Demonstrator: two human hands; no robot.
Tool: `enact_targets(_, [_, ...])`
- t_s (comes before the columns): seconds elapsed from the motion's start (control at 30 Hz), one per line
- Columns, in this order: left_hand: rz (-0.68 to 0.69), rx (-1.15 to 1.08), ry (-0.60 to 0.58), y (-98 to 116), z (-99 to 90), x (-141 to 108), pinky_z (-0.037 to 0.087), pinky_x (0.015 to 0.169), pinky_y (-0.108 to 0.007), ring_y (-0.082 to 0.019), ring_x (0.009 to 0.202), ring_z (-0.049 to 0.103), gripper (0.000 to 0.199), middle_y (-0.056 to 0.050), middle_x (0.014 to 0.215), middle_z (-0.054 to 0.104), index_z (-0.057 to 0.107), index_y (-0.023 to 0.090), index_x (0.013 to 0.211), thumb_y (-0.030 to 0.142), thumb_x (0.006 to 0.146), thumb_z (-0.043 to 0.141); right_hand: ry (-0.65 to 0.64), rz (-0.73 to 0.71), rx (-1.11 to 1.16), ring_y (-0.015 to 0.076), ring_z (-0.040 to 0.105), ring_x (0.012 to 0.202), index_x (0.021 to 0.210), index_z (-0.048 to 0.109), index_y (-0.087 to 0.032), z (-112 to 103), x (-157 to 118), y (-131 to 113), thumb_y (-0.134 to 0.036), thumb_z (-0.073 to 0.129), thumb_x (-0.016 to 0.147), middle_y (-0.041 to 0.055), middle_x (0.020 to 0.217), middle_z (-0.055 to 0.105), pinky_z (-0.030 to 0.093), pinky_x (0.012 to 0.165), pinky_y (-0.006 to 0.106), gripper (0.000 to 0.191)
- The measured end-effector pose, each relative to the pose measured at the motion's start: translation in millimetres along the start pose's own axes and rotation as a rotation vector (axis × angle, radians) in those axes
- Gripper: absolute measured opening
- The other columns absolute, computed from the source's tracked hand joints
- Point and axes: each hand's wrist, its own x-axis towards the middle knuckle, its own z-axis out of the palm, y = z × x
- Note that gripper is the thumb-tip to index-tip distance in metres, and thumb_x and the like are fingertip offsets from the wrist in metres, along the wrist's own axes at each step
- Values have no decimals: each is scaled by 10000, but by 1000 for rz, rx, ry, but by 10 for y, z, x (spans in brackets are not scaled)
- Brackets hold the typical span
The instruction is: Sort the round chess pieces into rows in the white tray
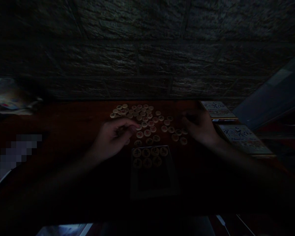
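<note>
Many round wooden Chinese chess pieces (147,132) with red or black characters lie loose on the dark reddish table. My left hand (113,136) is at their left side, thumb and index finger curled close together on a red-marked chess piece (138,127). At the right edge of the spread is my right hand (200,126), thumb and index finger apart above dark-marked pieces; I see nothing between them, though the light is poor. Between my forearms lies a shallow tray (154,193). Two rows of black-marked pieces (146,152) fill its far part.
Two flat printed boxes (244,139) (218,109) lie at the table's right side. A rough stone-block wall (147,62) rises behind the table (71,121). A clear container (11,95) stands far left. A white cable (222,222) hangs at bottom right.
</note>
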Motion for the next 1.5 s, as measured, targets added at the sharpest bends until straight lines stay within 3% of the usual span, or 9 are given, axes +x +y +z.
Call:
enact_targets(0.27, [-123,-117,111,-71,-93,87,535,563,-236,-140,676,694,167,-25,903,775,739,199,968,166,872,607,9,27,-28,228,702,671,791,749,-220,12,17,64,-267,614,826,46,779,758,513,590,331,147])
enact_targets(0.43, [-69,-99,210,-167,-198,197,571,718,-281,-168,813,714,173,-23,876,773,739,196,893,118,815,606,-59,40,-56,232,710,663,818,754,-209,7,33,76,-247,616,835,51,768,764,511,567,326,144])
enact_targets(0.63, [-92,-78,256,-300,-266,251,570,730,-292,-173,830,714,184,-11,889,774,742,214,901,118,812,612,-89,63,-53,218,725,660,808,778,-220,7,40,44,-221,651,840,48,812,789,531,580,320,130])
enact_targets(0.97, [-65,0,201,-326,-188,214,576,733,-246,-156,814,721,227,-26,892,782,758,178,935,117,829,566,-235,149,-155,226,734,775,950,800,-214,19,36,41,-350,586,911,62,941,798,541,683,323,256])
enact_targets(1.13, [-69,56,48,-253,-104,143,585,688,-250,-162,776,737,230,-26,954,792,754,197,982,157,857,565,-203,230,-147,219,682,676,867,769,-169,5,44,28,-325,491,932,79,794,758,479,597,316,326])
enact_targets(1.23, [-5,92,-28,-245,-75,116,592,769,-267,-179,883,750,238,-24,995,796,752,211,1010,160,869,566,-167,246,-67,219,679,713,887,755,-161,2,46,59,-338,433,956,80,811,750,471,609,311,374])
enact_targets(1.5, [3,69,-56,-283,-84,106,589,782,-271,-176,869,747,223,-32,984,794,735,197,1062,189,903,579,-102,273,55,209,686,765,878,754,-183,21,46,71,-398,365,994,74,839,756,485,671,308,460])
